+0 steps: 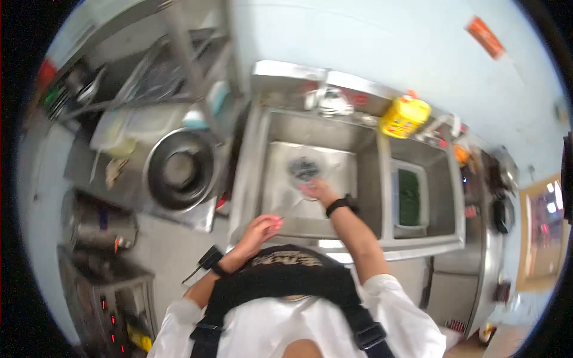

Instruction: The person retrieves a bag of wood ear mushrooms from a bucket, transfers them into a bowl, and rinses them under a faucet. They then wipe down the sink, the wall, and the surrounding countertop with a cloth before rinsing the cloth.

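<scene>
My right hand (317, 190) reaches down into the large sink basin (279, 200), its fingers closed at the near edge of a round, see-through container with dark contents (304, 169). The container is blurred and sits low over the basin floor. Close to the front rim of the same basin is my left hand (258, 231), fingers curled together and reddish at the tips. Whether anything small is pinched there, I cannot tell. Dark bands circle both wrists.
The smaller basin on the right holds a white tub (423, 203) of green contents. On the back ledge are a yellow jug (406, 114) and a white cloth-like bundle (331, 101). A large metal bowl (156, 170) stands on the left counter, beneath a metal shelf (179, 59).
</scene>
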{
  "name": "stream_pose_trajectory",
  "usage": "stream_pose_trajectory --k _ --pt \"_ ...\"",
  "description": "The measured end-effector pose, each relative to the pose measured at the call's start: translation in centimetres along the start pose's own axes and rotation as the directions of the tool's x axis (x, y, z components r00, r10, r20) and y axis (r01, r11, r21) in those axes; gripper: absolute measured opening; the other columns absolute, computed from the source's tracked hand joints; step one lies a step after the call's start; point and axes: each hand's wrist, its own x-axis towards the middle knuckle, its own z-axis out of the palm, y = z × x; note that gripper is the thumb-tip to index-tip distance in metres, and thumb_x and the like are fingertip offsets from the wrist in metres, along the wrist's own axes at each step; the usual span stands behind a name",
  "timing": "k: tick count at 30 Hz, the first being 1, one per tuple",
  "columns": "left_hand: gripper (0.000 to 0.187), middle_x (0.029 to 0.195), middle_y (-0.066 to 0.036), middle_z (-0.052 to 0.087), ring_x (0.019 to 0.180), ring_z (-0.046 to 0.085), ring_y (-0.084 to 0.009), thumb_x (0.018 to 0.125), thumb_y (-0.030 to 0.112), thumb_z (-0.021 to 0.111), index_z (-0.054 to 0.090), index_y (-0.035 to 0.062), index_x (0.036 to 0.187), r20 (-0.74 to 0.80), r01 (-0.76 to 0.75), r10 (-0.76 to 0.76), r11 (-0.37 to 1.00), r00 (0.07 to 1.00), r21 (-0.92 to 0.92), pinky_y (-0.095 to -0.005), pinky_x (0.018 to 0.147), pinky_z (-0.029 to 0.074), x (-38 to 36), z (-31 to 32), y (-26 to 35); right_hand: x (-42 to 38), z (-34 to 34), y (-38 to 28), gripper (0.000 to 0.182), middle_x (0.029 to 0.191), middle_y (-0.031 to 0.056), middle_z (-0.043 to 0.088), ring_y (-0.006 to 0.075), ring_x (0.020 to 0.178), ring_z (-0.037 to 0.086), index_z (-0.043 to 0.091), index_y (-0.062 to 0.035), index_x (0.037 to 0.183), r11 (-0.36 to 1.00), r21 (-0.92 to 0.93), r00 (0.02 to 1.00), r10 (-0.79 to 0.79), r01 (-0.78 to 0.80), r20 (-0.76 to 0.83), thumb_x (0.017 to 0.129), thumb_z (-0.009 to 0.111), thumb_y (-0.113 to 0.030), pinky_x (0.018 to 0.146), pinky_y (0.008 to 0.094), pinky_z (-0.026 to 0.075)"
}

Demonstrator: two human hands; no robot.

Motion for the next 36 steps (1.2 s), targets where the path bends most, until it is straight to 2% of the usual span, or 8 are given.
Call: stream_pose_trajectory --k 3,10,11,12,13,23,28,36 --pt "0.021 0.103 -0.005 0.058 0.095 0.053 -0.0148 0.084 0.015 0.050 0.053 0.0068 0.103 -0.002 0.002 -0.002 1.000 1.000 -0.022 -0.0308 0.086 0.040 -0.7 0.1 0.2 -0.9 -1.0 -9.2 0.039 0.076 0.0190 0.062 0.0316 0.071 0.060 0.062 -0.0014 0.073 0.896 -0.424 0.987 0.158 -0.131 0.029 0.072 0.067 -0.040 0.063 0.0406 0.047" --pt "0.015 0.090 -0.003 0.059 0.080 0.055 -0.0120 0.082 0.013 0.051 0.054 0.0075 0.096 0.008 0.031 -0.030 0.999 1.000 -0.038 -0.0253 0.073 0.044 0.5 -0.3 -0.1 0.3 -0.7 -11.4 0.035 0.080 0.0209 0.058 0.0317 0.075 0.057 0.059 0.0017 0.083 0.882 -0.429 0.980 0.192 -0.197 -0.054 0.071 0.068 -0.031 0.063 0.0375 0.048" --pt "0.015 0.089 -0.003 0.059 0.080 0.055 -0.0120 0.083 0.013 0.050 0.053 0.0075 0.096 0.019 0.040 -0.040 0.999 0.999 -0.027 -0.0258 0.073 0.045 0.8 -0.6 -0.3 1.2 -0.2 -11.2 0.035 0.078 0.0208 0.057 0.0318 0.073 0.057 0.059 0.0019 0.081 0.739 0.450 0.741 0.635 -0.501 -0.217 0.071 0.068 -0.030 0.063 0.0378 0.048" --pt "0.015 0.089 -0.003 0.059 0.080 0.055 -0.0120 0.083 0.013 0.050 0.053 0.0075 0.096 0.020 0.037 -0.037 0.999 0.999 -0.020 -0.0258 0.073 0.045 0.7 -0.7 -0.2 2.7 1.1 -10.6 0.035 0.077 0.0207 0.057 0.0320 0.071 0.057 0.058 0.0021 0.079 0.006 0.974 0.415 0.905 -0.227 0.091 0.070 0.068 -0.030 0.063 0.0381 0.048" --pt "0.016 0.089 -0.003 0.059 0.080 0.055 -0.0121 0.083 0.013 0.050 0.053 0.0077 0.097 0.015 0.050 -0.050 0.999 0.999 -0.020 -0.0262 0.073 0.045 0.7 -0.6 -0.2 5.5 6.3 4.6 0.037 0.078 0.0191 0.058 0.0294 0.072 0.058 0.058 0.0028 0.081 0.686 0.677 0.850 0.499 -0.268 -0.170 0.071 0.067 -0.032 0.065 0.0369 0.048" --pt "0.017 0.090 -0.003 0.058 0.081 0.055 -0.0125 0.082 0.013 0.050 0.053 0.0072 0.098 -0.010 0.052 -0.052 0.998 0.999 -0.029 -0.0269 0.072 0.046 0.7 -0.3 0.0 5.7 4.1 0.2 0.027 0.085 0.0130 0.060 0.0216 0.073 0.057 0.059 0.0028 0.083 0.342 0.858 0.629 0.777 -0.384 -0.028 0.065 0.074 -0.010 0.067 0.0305 0.050" --pt "0.017 0.090 -0.004 0.059 0.079 0.056 -0.0127 0.082 0.013 0.051 0.053 0.0065 0.098 -0.010 0.050 -0.051 0.998 0.999 -0.041 -0.0264 0.073 0.046 0.9 -0.5 -0.2 3.1 -0.5 -12.3 0.032 0.121 0.0150 0.042 0.0343 0.095 0.051 0.044 -0.0049 0.113 0.075 0.931 0.434 0.896 -0.356 0.093 0.082 0.042 -0.006 0.063 0.0438 0.056" --pt "0.017 0.089 -0.004 0.060 0.078 0.057 -0.0125 0.084 0.013 0.050 0.053 0.0060 0.098 -0.061 0.069 -0.070 0.997 0.996 -0.020 -0.0264 0.073 0.047 0.9 -0.3 -0.1 2.2 0.2 -10.3 0.030 0.117 0.0103 0.044 0.0294 0.097 0.049 0.045 -0.0046 0.113 0.117 0.918 0.605 0.782 -0.379 0.150 0.082 0.047 -0.006 0.066 0.0435 0.054"
